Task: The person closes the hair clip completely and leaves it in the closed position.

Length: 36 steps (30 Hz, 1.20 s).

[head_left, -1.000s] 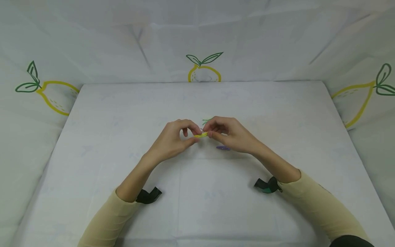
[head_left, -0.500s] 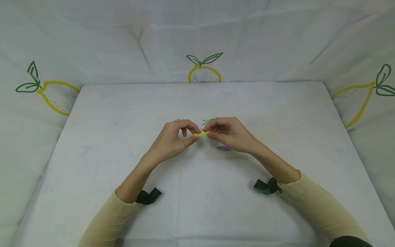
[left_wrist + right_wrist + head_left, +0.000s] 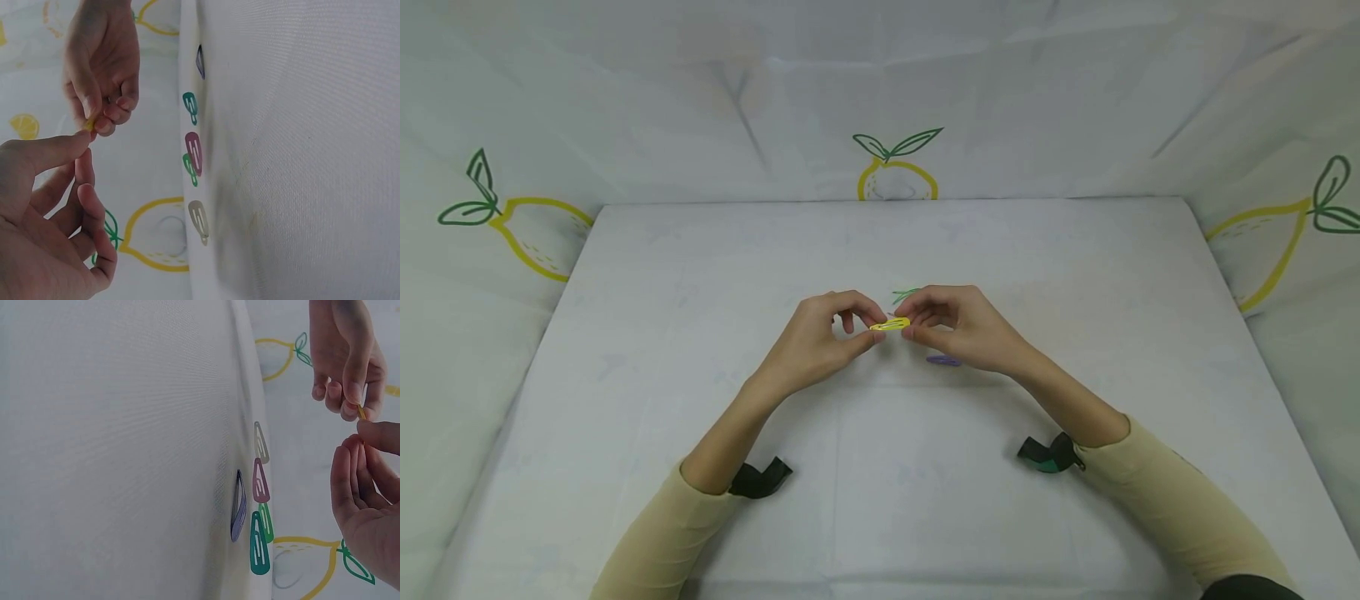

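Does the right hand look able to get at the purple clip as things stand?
Probably yes: the purple clip lies near the right hand, with nothing seen on top. That hand and the left hand both pinch the yellow clip, though, so it would likely need to let go first.

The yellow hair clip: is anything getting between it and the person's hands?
Nothing visible is: the left hand and the right hand pinch opposite ends of the yellow hair clip directly. The purple clip lies apart on the table, not between them.
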Available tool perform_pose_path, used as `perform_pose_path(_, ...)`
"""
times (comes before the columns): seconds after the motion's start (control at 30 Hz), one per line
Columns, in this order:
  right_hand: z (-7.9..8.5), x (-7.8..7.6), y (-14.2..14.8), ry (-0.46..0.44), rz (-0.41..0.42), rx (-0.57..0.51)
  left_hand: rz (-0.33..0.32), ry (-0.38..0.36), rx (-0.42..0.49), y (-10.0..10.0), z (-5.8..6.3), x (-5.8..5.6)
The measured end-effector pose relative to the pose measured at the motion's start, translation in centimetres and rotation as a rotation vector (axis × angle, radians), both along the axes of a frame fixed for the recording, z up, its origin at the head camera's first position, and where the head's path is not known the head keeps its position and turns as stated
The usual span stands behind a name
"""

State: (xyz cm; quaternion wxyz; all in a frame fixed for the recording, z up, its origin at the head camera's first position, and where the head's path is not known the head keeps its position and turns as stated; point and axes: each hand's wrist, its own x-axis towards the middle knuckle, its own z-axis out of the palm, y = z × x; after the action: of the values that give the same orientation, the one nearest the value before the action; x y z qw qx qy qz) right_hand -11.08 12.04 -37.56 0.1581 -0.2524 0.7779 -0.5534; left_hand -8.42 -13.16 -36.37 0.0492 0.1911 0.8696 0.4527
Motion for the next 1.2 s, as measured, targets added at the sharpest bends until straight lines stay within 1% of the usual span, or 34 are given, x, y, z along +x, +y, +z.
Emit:
perform_pose_path(0.33, -0.23, 0.04, 0.07, 0.016, -0.021, 0.057, 0.006, -0.016, -0.010, -0.21, -0.35, 0.06)
perform_pose_path(0.53, -0.25, 0.14, 0.15, 0.016, -0.016, 0.061, 0.001, -0.037, -0.016, -0.40, -0.29, 0.10)
perform_pose_path(0.8, -0.05, 0.12, 0.02, 0.033, -0.007, 0.076, 0.016, -0.035, -0.030, -0.60, -0.23, 0.13)
perform_pose_path(0.97, 0.00, 0.19, -0.07, 0.045, -0.013, 0.099, 0.029, -0.038, -0.047, -0.74, -0.39, 0.17)
perform_pose_path(1.2, -0.10, 0.23, -0.22, 0.060, 0.000, 0.094, 0.030, -0.056, -0.049, -0.88, -0.63, 0.16)
